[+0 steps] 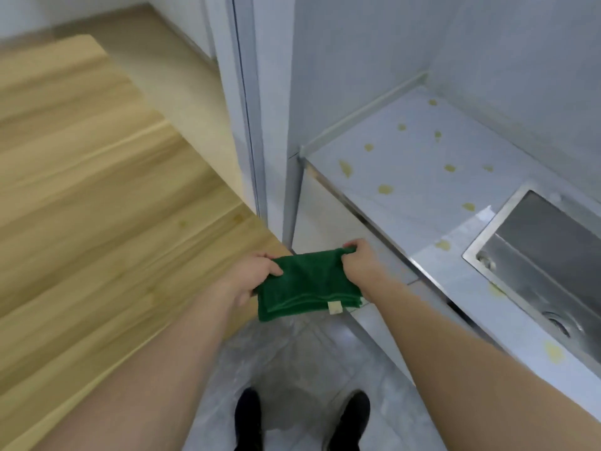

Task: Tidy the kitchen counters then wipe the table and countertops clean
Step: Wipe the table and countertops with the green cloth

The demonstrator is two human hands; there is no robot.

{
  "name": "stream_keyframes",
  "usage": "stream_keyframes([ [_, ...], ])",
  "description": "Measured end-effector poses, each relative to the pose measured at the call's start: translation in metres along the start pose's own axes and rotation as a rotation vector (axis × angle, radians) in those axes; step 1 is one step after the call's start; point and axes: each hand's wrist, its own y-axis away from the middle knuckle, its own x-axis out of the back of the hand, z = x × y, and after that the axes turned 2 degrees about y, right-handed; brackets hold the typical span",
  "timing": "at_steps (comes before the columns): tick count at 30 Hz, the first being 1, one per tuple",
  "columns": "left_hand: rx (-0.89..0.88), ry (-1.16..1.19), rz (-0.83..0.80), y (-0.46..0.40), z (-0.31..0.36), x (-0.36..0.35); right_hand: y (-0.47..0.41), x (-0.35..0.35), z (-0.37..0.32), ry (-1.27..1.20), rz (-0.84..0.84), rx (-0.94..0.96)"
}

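A folded green cloth with a small pale tag hangs in the air between the wooden table and the counter. My left hand grips its left upper corner and my right hand grips its right upper corner. The wooden table fills the left of the view, with faint yellowish spots near its right edge. On the right, the pale grey countertop carries several yellow-green smears.
A steel sink is set into the counter at the right. A grey pillar and wall stand between table and counter. Grey floor tiles and two dark shoes lie below my arms.
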Motion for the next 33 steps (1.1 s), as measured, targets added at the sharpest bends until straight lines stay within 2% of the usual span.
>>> stream_keyframes([
  [7, -0.014, 0.181, 0.139, -0.015, -0.020, 0.088, -0.016, -0.087, -0.046, 0.037, -0.064, 0.062],
  [10, -0.106, 0.285, 0.227, -0.008, -0.002, 0.110, -0.027, -0.105, -0.068, -0.021, -0.084, 0.102],
  [12, -0.222, 0.249, 0.299, -0.001, 0.012, 0.119, -0.036, -0.109, -0.081, -0.056, -0.084, 0.152],
  [16, -0.530, -0.119, 0.504, 0.002, 0.024, 0.120, -0.051, -0.108, -0.099, -0.093, -0.060, 0.197],
  [19, -0.652, -0.399, 0.568, -0.011, 0.005, 0.104, -0.058, -0.107, -0.095, 0.035, -0.079, 0.242],
  [22, -0.550, -0.663, 0.373, -0.040, -0.022, 0.087, -0.066, -0.107, -0.081, 0.354, -0.132, 0.329],
  [24, -0.471, -0.713, 0.259, -0.055, -0.035, 0.082, -0.073, -0.109, -0.070, 0.618, -0.205, 0.402],
  [28, -0.617, -0.958, 0.427, -0.082, -0.044, 0.083, -0.085, -0.117, -0.050, 1.063, -0.262, 0.508],
  [33, -0.398, -1.288, 0.418, -0.120, -0.058, 0.094, -0.090, -0.129, -0.038, 1.277, -0.306, 0.526],
])
